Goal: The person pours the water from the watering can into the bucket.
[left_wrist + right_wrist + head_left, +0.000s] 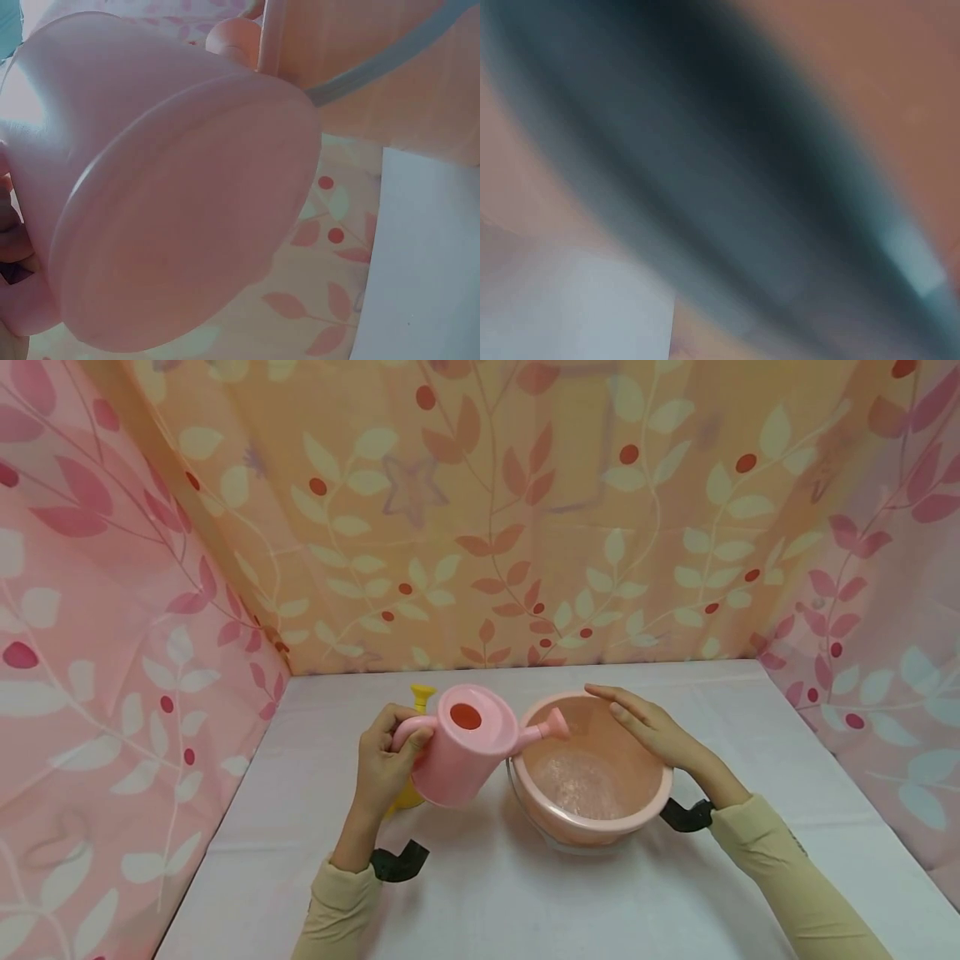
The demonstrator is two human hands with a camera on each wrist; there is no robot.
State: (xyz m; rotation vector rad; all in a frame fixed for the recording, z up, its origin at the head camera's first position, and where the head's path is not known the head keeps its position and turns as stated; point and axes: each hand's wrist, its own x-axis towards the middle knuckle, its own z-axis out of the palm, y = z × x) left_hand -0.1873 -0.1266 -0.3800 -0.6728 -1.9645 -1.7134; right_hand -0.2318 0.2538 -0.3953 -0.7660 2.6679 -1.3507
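In the head view my left hand (384, 762) grips the handle of a pink watering can (459, 768), fingers and thumb curled round it. The can tilts slightly to the right, and its spout ends over the left part of a light-pink bucket (596, 821). Seen from the left wrist, the round base of the can (187, 225) fills much of the view, with the bucket (390, 67) behind it. My right hand (651, 727) rests at the bucket's right rim, its fingers straight. A blurred dark band covers most of the right wrist view.
A yellow watering can (422, 695) stands behind the pink one, mostly hidden by it and by my left hand. The bucket's grey handle (390, 56) hangs down along its outside. A white cloth (480, 893) covers the table, and patterned curtains (495, 527) enclose the back and sides.
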